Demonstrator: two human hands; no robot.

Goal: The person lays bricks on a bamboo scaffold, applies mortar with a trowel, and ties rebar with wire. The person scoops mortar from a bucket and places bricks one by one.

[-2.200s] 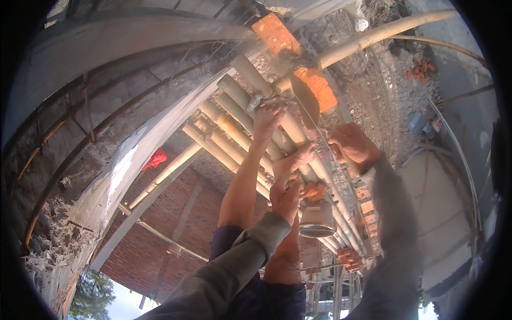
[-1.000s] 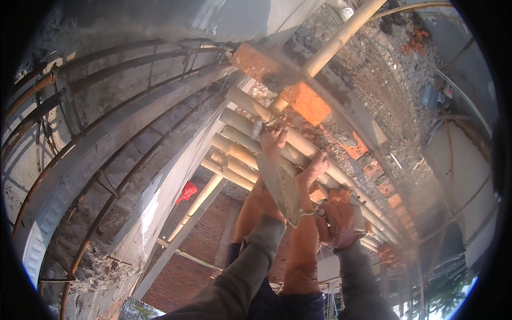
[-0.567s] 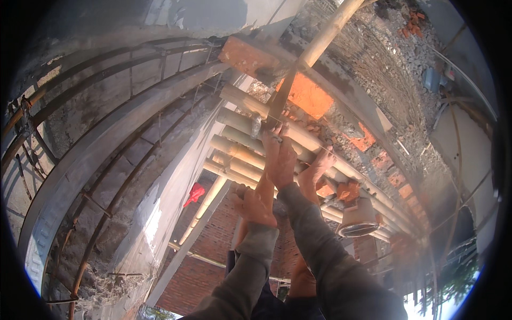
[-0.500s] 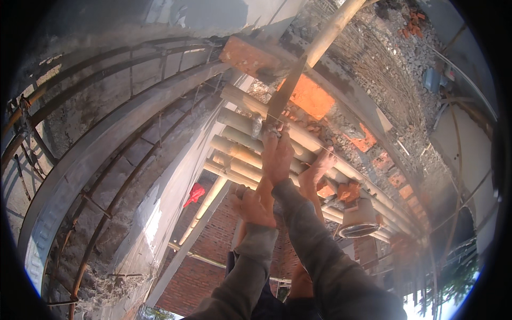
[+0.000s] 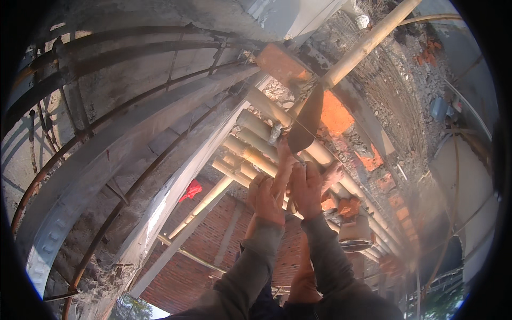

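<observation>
My right hand (image 5: 306, 186) is closed around the hidden handle of a trowel. Its dark pointed trowel blade (image 5: 308, 120) reaches forward over bamboo poles (image 5: 255, 125). Close beside it, my left hand (image 5: 268, 198) has its fingers curled in; whatever they hold is hidden. Both hands are above my bare feet; one foot (image 5: 333, 175) shows right of my right hand, on the poles. A thin string (image 5: 303, 128) crosses the blade.
An orange brick (image 5: 337, 113) lies past the blade, with another brick (image 5: 280, 61) further up. A bucket (image 5: 354, 233) stands right of my right forearm. Steel bars (image 5: 154, 165) and a concrete ledge (image 5: 96, 160) run along the left. A red cloth-like thing (image 5: 191, 190) hangs below.
My right hand has drawn back toward me and to the right with the trowel, now beside my left hand. The blade's broad face shows more. My left hand has shifted slightly right; the view has turned.
</observation>
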